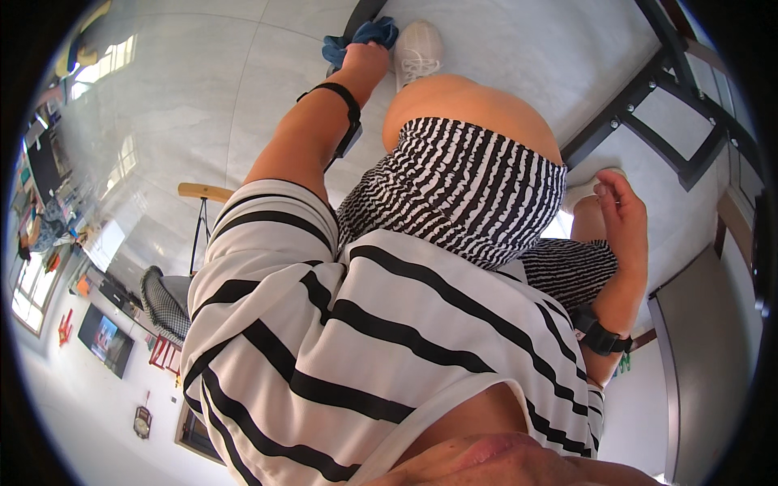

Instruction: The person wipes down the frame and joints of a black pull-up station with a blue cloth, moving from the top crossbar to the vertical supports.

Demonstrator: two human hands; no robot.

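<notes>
My left hand (364, 54) reaches forward past my bent knee, closed around a crumpled blue cloth (380, 31). The cloth lies against a dark bar (360, 18) at the top edge, beside a light lace-up shoe (419, 51). My fingers are partly hidden by the hand and cloth. My right hand (623, 209) is raised beside my other knee, its fingers loosely bent, with nothing visible in it. A black strapped device (598, 334) sits around the right wrist, and another black strap (343, 97) is around the left forearm.
A black bolted metal frame (632, 115) stands at the upper right. A grey panel (705, 352) is at the lower right. To the left are a wooden-topped stand (203, 192), a checkered cushioned seat (161, 304) and a cluttered table area. A person (36, 231) appears at the far left.
</notes>
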